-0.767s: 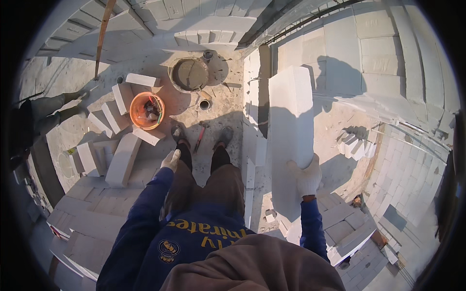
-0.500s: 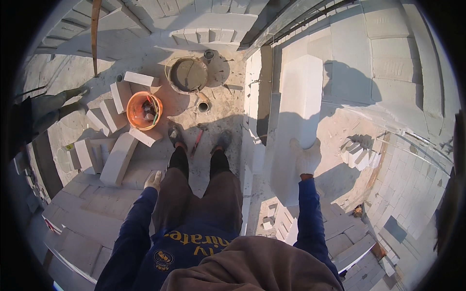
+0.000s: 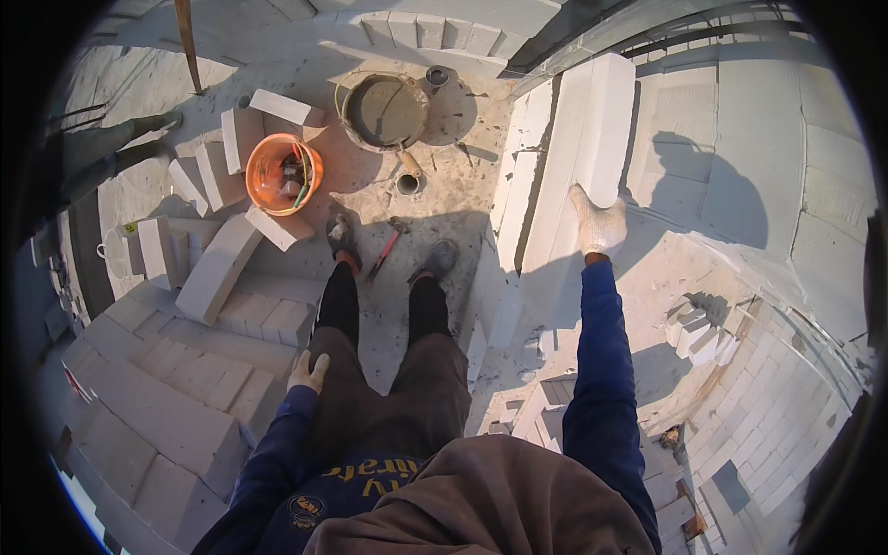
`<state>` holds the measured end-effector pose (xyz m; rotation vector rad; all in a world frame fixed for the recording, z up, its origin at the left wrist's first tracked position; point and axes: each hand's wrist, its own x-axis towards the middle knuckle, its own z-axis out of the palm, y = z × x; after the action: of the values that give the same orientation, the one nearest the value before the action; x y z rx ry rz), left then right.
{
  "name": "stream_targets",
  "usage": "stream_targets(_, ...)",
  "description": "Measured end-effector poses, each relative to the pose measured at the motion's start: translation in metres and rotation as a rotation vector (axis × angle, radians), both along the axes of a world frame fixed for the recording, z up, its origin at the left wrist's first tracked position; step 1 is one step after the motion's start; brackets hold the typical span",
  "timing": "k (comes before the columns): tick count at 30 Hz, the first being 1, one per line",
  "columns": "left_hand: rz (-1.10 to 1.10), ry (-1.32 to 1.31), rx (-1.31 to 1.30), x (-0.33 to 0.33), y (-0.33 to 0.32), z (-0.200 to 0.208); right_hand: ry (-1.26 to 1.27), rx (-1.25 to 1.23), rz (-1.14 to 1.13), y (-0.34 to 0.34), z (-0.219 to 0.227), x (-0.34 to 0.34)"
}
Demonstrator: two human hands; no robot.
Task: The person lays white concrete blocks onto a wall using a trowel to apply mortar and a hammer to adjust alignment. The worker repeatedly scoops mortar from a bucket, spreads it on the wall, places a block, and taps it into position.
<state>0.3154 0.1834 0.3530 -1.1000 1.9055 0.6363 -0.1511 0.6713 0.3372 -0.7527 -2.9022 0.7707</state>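
Observation:
My right hand [image 3: 599, 224], in a white glove, is at the near end of a long white building block [image 3: 597, 129]. Its thumb lies along one side, and the other fingers are mostly hidden against the block. This block rests along the top of a low white block wall [image 3: 557, 236] on my right. My left hand [image 3: 308, 372], also gloved, hangs beside my left thigh with nothing in it, thumb and fingers apart. Between my feet lies a hammer [image 3: 387, 250] with a red handle.
Ahead stand a round tub of grey mortar [image 3: 384, 111] and a metal cup-like tool [image 3: 408, 181]. To the left, an orange bucket [image 3: 262, 208] of tools sits among loose blocks [image 3: 218, 277]. Block stacks [image 3: 171, 407] flank my left side. Another person's legs [image 3: 120, 153] show at far left.
The long block and my right hand have moved farther forward along the wall. My left hand has dropped back toward my thigh, and the whole view has shifted a little.

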Motion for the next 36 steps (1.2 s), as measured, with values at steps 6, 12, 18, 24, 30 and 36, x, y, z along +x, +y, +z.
stream_targets(6, -0.010, -0.028, 0.005, -0.006, 0.004, 0.009, -0.093, 0.041, -0.024, -0.004, -0.015, -0.017)
stream_targets(12, -0.002, -0.020, 0.012, -0.007, 0.000, -0.001, -0.025, 0.011, -0.052, -0.008, -0.028, -0.020)
stream_targets(18, 0.016, 0.004, 0.006, -0.007, -0.005, 0.003, 0.025, 0.004, -0.015, -0.022, -0.037, -0.018)
stream_targets(24, -0.020, -0.027, 0.021, -0.005, -0.018, -0.014, 0.087, -0.060, 0.009, 0.000, -0.053, -0.020)
stream_targets(30, 0.002, -0.058, 0.024, 0.004, -0.015, -0.008, 0.072, -0.206, 0.015, -0.021, -0.049, -0.020)
stream_targets(36, -0.004, -0.060, 0.033, -0.002, -0.017, -0.008, 0.059, -0.190, 0.042, -0.016, -0.056, -0.020)
